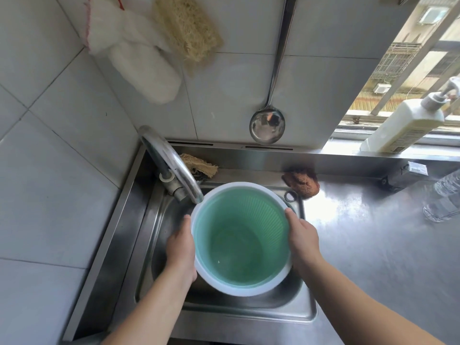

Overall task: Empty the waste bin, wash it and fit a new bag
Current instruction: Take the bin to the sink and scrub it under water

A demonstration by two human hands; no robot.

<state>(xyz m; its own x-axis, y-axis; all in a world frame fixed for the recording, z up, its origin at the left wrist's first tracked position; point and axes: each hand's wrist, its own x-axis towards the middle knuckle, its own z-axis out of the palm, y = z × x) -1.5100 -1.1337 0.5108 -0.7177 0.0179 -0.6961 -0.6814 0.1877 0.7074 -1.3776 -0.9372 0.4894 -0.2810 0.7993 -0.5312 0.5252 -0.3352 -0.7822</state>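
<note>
A round green waste bin [239, 242] with a white rim stands upright over the steel sink [154, 235], its mouth facing up. It holds no bag, and a little water seems to lie at its bottom. My left hand [180, 250] grips the bin's left side under the rim. On the right side, my right hand [302, 237] grips the bin with the thumb on the rim. The curved tap [171, 161] ends just above the bin's far left rim; no water stream is visible.
A brown scrubber [302, 183] lies on the steel counter [373, 245] behind the sink. A loofah piece [199, 165] lies behind the tap. On the wall hang a ladle [267, 125], a white cloth [139, 61] and another loofah [189, 28]. A soap pump bottle [408, 123] and a clear bottle [445, 197] stand at right.
</note>
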